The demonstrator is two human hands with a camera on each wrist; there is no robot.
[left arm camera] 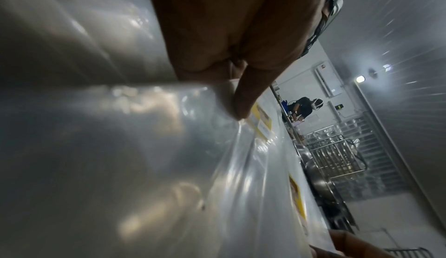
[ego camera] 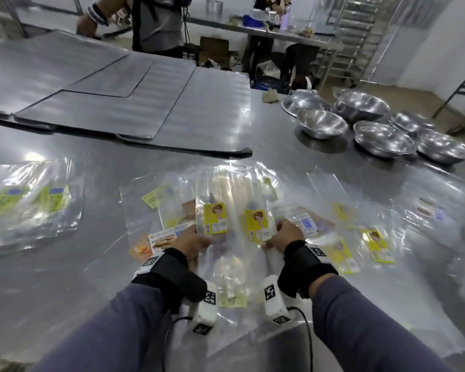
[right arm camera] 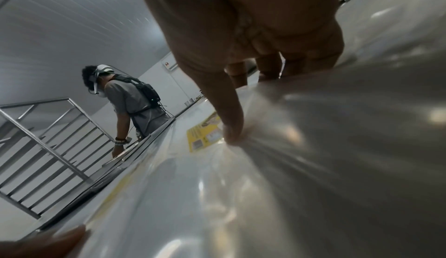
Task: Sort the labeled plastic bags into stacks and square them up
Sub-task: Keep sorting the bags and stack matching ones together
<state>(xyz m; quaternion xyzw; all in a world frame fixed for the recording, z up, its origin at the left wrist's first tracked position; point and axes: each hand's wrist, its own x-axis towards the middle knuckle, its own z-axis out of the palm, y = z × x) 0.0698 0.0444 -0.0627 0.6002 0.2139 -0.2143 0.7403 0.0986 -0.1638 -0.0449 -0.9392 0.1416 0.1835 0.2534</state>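
Clear plastic bags with printed labels lie spread over the steel table (ego camera: 65, 285). My left hand (ego camera: 192, 241) pinches the near edge of a yellow-labelled bag (ego camera: 215, 218), thumb (left arm camera: 239, 107) on top of the film beside the label (left arm camera: 262, 121). Beside it, my right hand (ego camera: 286, 233) pinches a second yellow-labelled bag (ego camera: 258, 225). Here too the thumb (right arm camera: 231, 126) lies on the plastic next to the label (right arm camera: 205, 134), with the fingers curled behind. The two bags overlap between my hands. A pile of green-labelled bags (ego camera: 24, 202) lies at the left.
More yellow-labelled bags (ego camera: 376, 245) lie to the right, orange and white-labelled ones (ego camera: 156, 241) by my left wrist. Several steel bowls (ego camera: 379, 135) stand at the back right, grey flat sheets (ego camera: 134, 103) at the back left. A person (ego camera: 156, 22) works beyond the table.
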